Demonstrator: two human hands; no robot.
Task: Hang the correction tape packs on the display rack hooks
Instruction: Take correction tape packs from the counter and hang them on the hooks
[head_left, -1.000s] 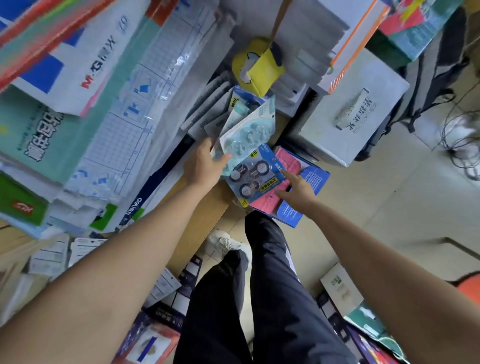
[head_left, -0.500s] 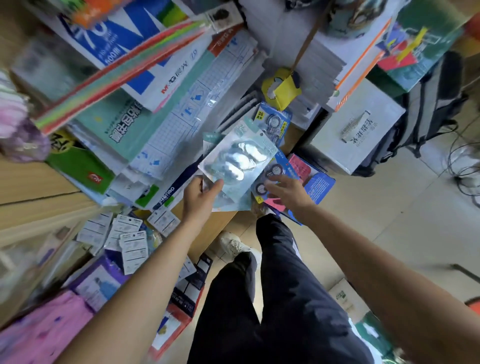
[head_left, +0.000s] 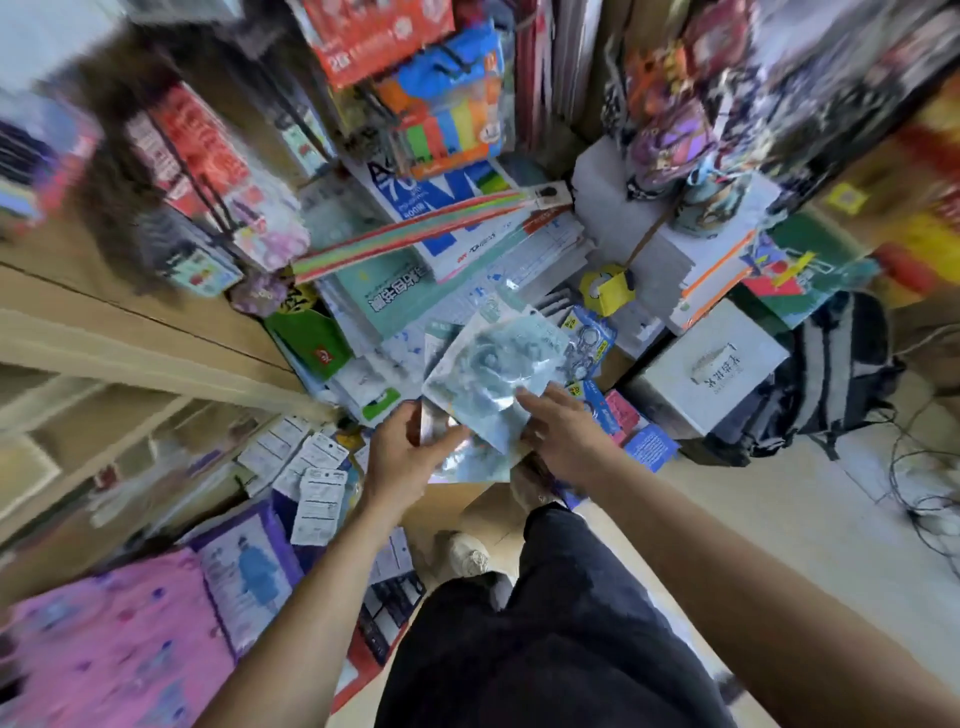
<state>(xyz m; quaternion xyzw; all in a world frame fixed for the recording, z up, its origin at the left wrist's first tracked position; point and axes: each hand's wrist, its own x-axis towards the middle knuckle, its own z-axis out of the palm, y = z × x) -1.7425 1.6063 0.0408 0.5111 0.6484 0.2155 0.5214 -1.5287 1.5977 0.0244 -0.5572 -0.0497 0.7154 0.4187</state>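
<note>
Correction tape packs (head_left: 493, 374) are held up before the stacked stationery (head_left: 395, 296); our left hand (head_left: 408, 460) pinches their lower corner, and our right hand (head_left: 566, 431) rests nearly straight fingers against their right edge.

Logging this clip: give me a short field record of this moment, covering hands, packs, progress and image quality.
setting: stationery shop, crowded shelves, hanging goods above
left hand: grips the lower edge of the pale blue packs
right hand: fingers at the packs' right edge; grip unclear
other stock: dark blue packs lying on the pile behind
progress: held packs not yet on a hook
image: motion-blurred, worst at the edges
</note>
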